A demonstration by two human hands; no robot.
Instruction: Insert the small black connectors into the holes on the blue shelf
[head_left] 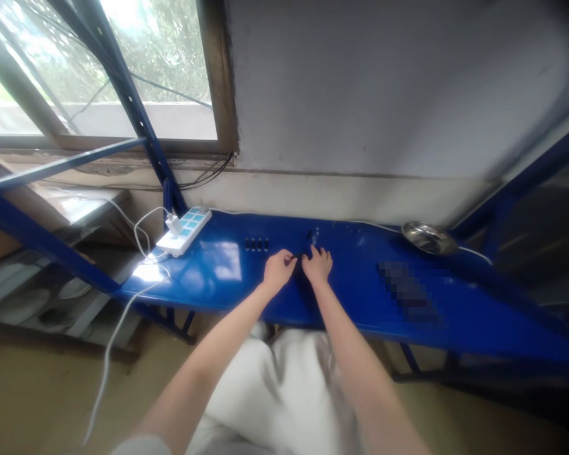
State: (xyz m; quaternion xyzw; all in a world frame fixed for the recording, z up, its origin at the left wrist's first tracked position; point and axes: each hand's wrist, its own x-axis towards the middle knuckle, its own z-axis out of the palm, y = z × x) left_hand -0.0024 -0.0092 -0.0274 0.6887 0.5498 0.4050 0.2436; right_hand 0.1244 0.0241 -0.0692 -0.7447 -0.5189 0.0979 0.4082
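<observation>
Both my hands rest close together on the blue metal table (351,297). My left hand (277,270) is curled, its fingers pinched round a small dark object at the fingertips. My right hand (317,264) is curled beside it, fingers bent down onto the same small dark thing. I cannot make out what that object is. Just beyond my hands stand a row of small dark parts (256,244) and a small clear piece (315,235).
A white power strip (184,230) with a plugged-in white charger and trailing cable lies at the table's left end. A shallow steel dish (428,238) sits at the back right. A blurred patch lies right of my hands. Blue shelf struts and a window stand at left.
</observation>
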